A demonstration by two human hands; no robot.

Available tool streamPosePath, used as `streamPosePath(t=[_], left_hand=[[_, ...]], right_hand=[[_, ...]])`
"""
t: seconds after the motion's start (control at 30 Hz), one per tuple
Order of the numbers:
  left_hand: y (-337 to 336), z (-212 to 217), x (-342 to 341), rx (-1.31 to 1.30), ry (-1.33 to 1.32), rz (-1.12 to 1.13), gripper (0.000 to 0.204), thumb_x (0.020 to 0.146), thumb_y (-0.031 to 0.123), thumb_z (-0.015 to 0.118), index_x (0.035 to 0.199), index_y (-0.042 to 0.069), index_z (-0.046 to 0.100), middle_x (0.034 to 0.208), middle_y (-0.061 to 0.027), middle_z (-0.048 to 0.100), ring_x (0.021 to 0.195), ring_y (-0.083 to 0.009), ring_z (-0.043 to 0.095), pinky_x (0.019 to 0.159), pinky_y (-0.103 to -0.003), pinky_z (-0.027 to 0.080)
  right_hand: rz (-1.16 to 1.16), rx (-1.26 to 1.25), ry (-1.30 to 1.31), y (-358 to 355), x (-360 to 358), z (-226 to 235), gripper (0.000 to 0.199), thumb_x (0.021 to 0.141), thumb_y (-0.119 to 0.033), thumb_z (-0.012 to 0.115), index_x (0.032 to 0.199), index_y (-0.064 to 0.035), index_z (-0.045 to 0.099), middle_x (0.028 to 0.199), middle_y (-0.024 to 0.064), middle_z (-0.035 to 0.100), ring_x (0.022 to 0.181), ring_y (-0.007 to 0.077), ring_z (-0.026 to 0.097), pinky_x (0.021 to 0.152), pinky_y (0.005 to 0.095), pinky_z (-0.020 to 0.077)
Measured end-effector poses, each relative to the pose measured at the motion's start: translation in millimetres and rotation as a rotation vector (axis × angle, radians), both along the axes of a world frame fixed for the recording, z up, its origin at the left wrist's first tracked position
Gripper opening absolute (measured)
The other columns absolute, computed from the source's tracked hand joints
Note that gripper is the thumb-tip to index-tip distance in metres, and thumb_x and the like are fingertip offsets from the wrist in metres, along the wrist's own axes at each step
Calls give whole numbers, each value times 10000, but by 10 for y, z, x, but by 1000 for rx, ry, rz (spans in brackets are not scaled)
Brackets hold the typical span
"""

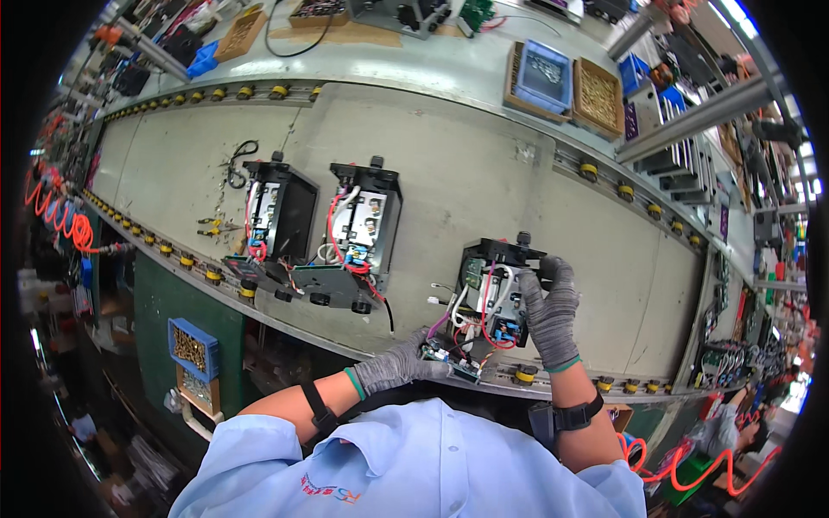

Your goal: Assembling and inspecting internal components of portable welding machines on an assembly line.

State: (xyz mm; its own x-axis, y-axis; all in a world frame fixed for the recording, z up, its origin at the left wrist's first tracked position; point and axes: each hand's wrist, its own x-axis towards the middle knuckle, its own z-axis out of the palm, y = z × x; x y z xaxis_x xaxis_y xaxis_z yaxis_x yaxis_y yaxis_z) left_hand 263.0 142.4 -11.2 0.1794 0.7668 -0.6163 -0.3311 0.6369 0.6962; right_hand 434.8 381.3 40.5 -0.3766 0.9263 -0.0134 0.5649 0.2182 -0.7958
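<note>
Both hands wear grey knit gloves and work at an open black-cased electrical unit [492,289] with red, white and purple wires. My left hand [397,367] is closed on the near end panel [458,367], a small circuit board tilted out toward me. Purple and other wires run from this panel into the casing. Around the right side wall of the casing, my right hand [553,315] is closed, its fingers reaching toward the far corner; the fingertips are partly hidden.
Two similar open units stand to the left, a middle unit [363,220] and a far-left unit [278,211]. Beside them lie yellow-handled pliers [216,226] and a black cord [237,164]. Roller rails [527,374] edge the line. A blue bin [544,73] and cardboard box of parts [598,97] stand beyond.
</note>
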Motion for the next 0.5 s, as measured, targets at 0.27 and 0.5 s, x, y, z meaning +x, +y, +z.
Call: streamPosePath(t=[0.27,0.5], left_hand=[[-22,-71,87,-31,82,48,1114,719,288,964,1577,-14,322,1404,-160,607,1311,-245,582,1163,-399,449],[-182,99,239,-31,-39,278,1019,699,342,972,1472,-21,416,1265,-125,629,1177,-204,609,1081,-382,494]], right_hand=[[194,-89,104,485,-225,-16,423,963,-288,775,1244,3,651,1054,122,722,935,214,698,852,363,568],[221,-217,111,489,-377,-193,406,981,-283,767,1270,-16,668,1019,92,725,926,153,686,873,325,571]])
